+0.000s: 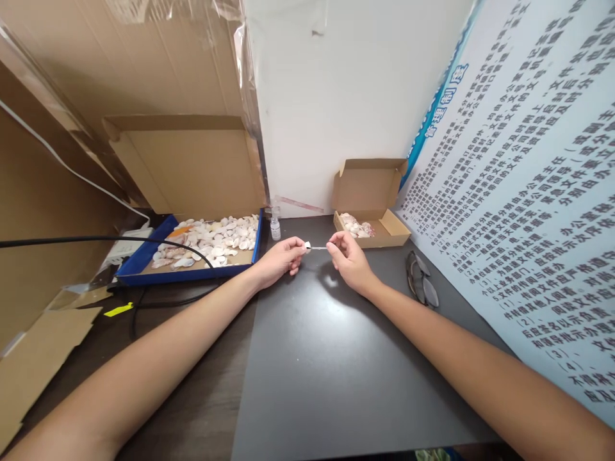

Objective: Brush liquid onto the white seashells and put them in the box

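Note:
My left hand (281, 261) is closed, pinching a small white shell (308, 244) at its fingertips. From the shell a thin pale stick or strand (319, 248) runs level to my right hand (350, 261), whose thumb and forefinger are shut on its other end. I cannot tell whether this thin piece is stiff or a thread. Both hands are held above the dark mat, close to a small clear bottle (275, 229) with a label, which stands upright just behind my left hand.
At left, a blue-edged box (166, 276) holds many shells (216, 237). A smaller cardboard box (394, 232) with shells (355, 226) stands behind my right hand. Glasses (423, 280) lie at right. A black cable (144, 241) crosses the left side, near a yellow tag (118, 310).

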Demonstrator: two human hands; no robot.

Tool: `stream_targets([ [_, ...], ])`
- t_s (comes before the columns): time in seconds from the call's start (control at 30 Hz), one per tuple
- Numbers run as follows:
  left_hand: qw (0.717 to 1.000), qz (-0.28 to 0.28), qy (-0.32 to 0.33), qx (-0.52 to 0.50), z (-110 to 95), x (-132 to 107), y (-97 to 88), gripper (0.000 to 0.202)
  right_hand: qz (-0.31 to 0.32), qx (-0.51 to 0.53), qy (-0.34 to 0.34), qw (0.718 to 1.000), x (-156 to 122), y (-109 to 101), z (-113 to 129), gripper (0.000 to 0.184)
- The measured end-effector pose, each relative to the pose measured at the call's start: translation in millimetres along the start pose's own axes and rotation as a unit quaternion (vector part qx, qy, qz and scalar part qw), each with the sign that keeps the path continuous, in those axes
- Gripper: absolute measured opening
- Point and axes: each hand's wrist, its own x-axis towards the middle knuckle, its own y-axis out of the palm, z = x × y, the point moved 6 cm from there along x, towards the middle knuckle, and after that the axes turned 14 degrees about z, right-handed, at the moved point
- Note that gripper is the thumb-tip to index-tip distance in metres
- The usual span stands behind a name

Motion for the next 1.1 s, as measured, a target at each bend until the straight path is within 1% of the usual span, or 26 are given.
stream_targets([
  [0.2, 1.000, -0.001, -0.003, 0.001, 0.5, 0.3, -0.9, 0.030, -0.009, -0.002, 0.004, 1.000, 0.8, -1.6, -2.7, 0.028],
  [0.4, 1.000, -0.001, -0.008, 0.000, -1.1, 0.3, 0.3, 0.033, -0.030, 0.033, -0.004, 0.999, 2.3, -3.5, -3.7, 0.031],
  [0.53, 1.000, -0.001, -0.009, -0.003, -0.4, 0.9, -0.1, 0.033, -0.026, 0.037, -0.003, 0.999, 2.2, -3.3, -5.1, 0.032],
  [0.73, 1.000, 0.001, -0.012, -0.006, 1.2, 1.4, -1.5, 0.033, -0.019, 0.029, 0.002, 0.999, 2.3, -3.2, -6.0, 0.028],
  [0.97, 1.000, -0.001, -0.012, -0.004, -0.6, 0.8, -0.2, 0.033, -0.016, 0.050, 0.005, 0.999, 4.0, -0.8, -6.6, 0.032],
  [1.1, 1.000, 0.002, -0.014, -0.005, -1.0, 0.8, 0.9, 0.033, -0.014, 0.045, 0.009, 0.999, 3.1, -1.5, -6.9, 0.030],
])
